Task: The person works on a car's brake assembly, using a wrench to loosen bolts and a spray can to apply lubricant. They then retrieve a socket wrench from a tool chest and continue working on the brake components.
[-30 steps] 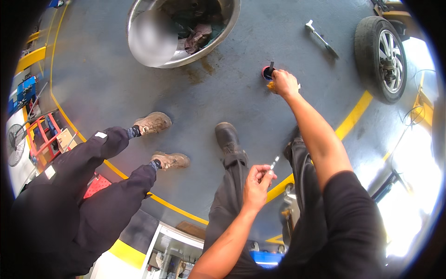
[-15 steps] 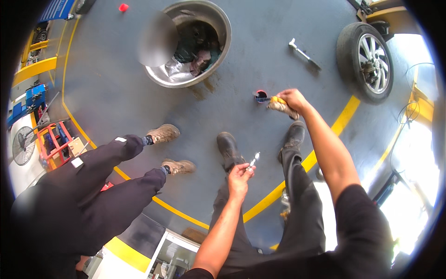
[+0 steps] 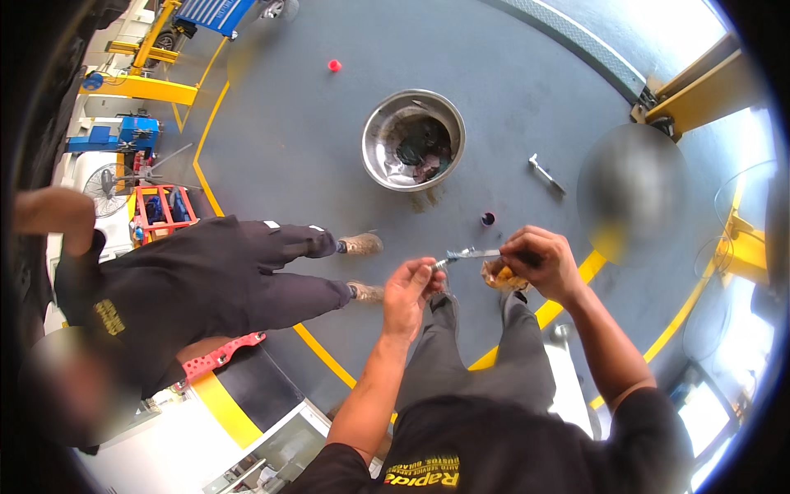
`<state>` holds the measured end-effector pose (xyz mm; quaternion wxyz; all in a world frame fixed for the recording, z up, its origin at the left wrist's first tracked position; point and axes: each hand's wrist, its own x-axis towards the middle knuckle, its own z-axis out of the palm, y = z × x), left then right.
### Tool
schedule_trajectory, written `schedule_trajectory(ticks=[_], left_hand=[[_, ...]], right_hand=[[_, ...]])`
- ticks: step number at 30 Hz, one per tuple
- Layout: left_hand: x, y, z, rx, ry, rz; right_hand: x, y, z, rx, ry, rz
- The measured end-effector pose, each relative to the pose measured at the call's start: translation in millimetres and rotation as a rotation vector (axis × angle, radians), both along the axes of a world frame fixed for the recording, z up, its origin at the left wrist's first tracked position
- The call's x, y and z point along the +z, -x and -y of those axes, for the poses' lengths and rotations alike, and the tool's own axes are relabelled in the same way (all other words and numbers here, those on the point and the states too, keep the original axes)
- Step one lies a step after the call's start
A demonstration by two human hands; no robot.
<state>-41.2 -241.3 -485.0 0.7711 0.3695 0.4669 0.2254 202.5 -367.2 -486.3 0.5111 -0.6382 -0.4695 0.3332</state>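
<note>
Your left hand (image 3: 406, 296) pinches a small, slim, silvery part (image 3: 440, 265), its fingers nearly closed on it, the part pointing toward two o'clock. Your right hand (image 3: 547, 259), fingers curled tight, grips a slim pale tool (image 3: 484, 253); whether its tip touches the part you cannot tell. An orange-brown bundle (image 3: 500, 276) hangs beneath. On the grey floor (image 3: 304, 140), a small cup (image 3: 488, 219) stands near twelve, a wrench (image 3: 546, 174) lies toward one, a metal bowl (image 3: 370, 152) sits at eleven. A co-worker (image 3: 181, 267) is at nine; a yellow post (image 3: 699, 99) rises at two.

Car workshop: yellow lift (image 3: 708, 95), ratchet wrench (image 3: 548, 175), yellow floor lines (image 3: 325, 355).
</note>
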Motion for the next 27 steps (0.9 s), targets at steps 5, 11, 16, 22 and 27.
schedule_trajectory(ticks=[5, 11, 16, 22, 27], left_hand=[[96.5, 16.3, 6.9, 0.001, -0.071, 0.104], [152.2, 54.5, 5.8, -0.1, -0.125, 0.146], [156.6, 104.7, 1.8, -0.168, -0.116, 0.206], [163.1, 158.5, 2.0, -0.261, -0.095, 0.174], [165.1, 189.7, 4.7, -0.356, -0.164, 0.163]], right_hand=[[103.3, 7.9, 18.4, 0.08, -0.135, 0.274], [164.6, 48.3, 34.5, 0.048, -0.205, 0.416], [182.6, 101.6, 36.1, 0.131, -0.205, 0.491], [196.8, 150.1, 54.4, 0.156, -0.046, 0.409], [198.2, 193.6, 57.5, 0.174, -0.081, 0.419]])
